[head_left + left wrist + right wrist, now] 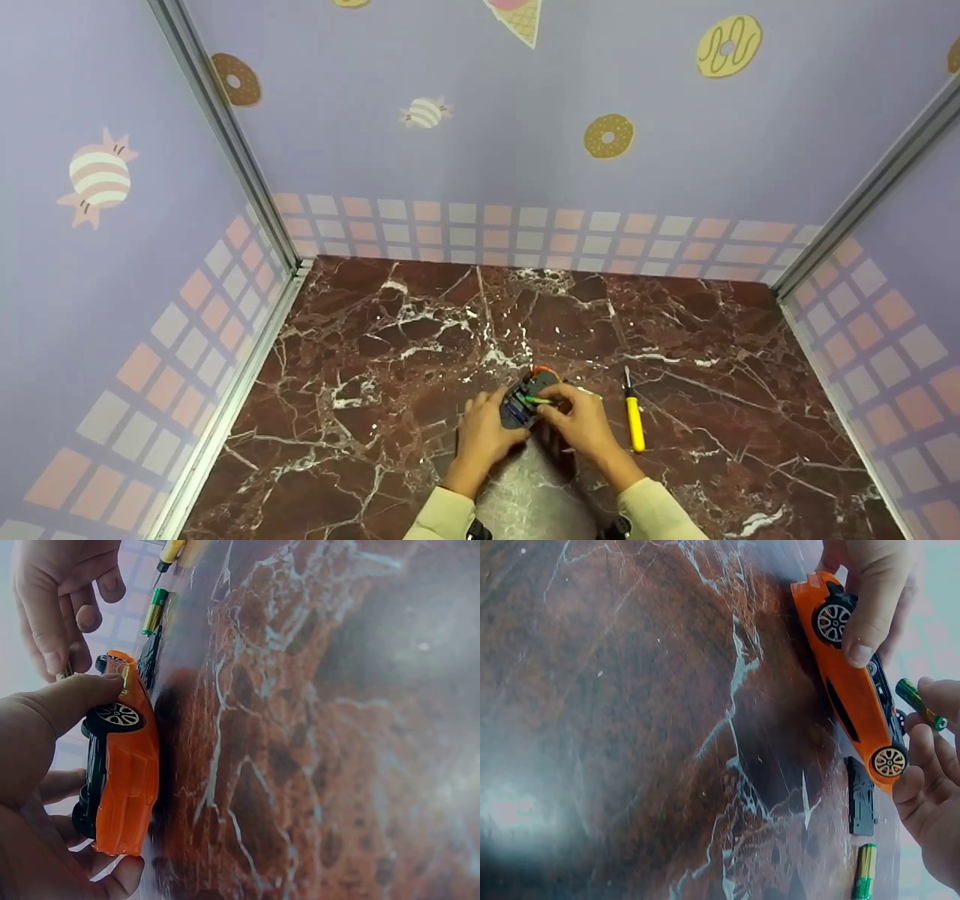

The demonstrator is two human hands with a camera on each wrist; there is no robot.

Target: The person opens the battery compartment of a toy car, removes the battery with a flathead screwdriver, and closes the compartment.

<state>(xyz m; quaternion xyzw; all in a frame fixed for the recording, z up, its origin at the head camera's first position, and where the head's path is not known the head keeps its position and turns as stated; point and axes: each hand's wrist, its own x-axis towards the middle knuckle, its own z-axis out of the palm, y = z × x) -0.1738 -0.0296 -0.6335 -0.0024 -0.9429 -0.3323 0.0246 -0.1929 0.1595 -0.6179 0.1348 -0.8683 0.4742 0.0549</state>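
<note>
An orange toy car (844, 682) lies upside down, its dark underside with an open battery compartment (517, 409) facing up. My left hand (480, 431) grips the car near one end, thumb beside a wheel (118, 715). Between the thumb and fingers of my right hand (585, 421) is a green and gold battery (921, 703), pinched close over the compartment. At least one battery appears to sit inside the compartment, partly hidden by the hands.
Beside the car lie a black battery cover (861, 796) and a loose green and gold battery (865, 871). A yellow-handled screwdriver (635, 424) lies to the right on the marbled tabletop (360, 450). Patterned panels (517, 165) stand at the back and both sides.
</note>
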